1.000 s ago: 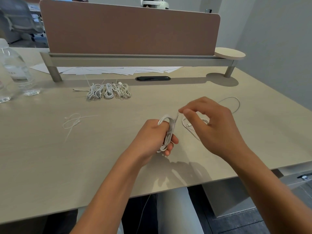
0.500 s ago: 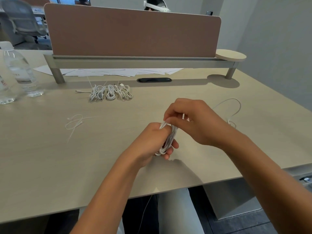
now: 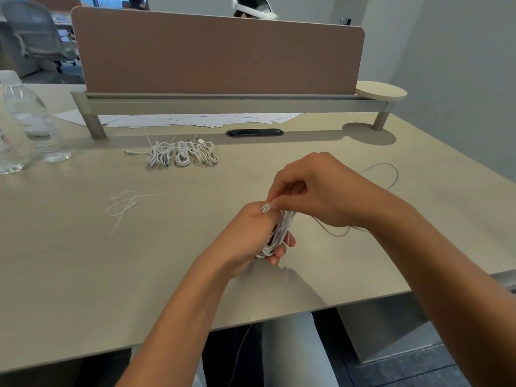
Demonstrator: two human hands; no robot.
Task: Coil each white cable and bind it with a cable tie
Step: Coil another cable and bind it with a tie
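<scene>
Left hand [image 3: 248, 236] grips the coiled cable [image 3: 279, 233] upright, long axis near-vertical; right hand [image 3: 315, 191] pinches its top.

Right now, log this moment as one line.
left hand: grips coiled white cable | right hand: pinches cable at coil top | loose tail: trails right on beige desk | tie: not on

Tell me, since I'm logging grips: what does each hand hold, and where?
Left hand grips the coiled white cable around its middle; right hand pinches its top.
</scene>
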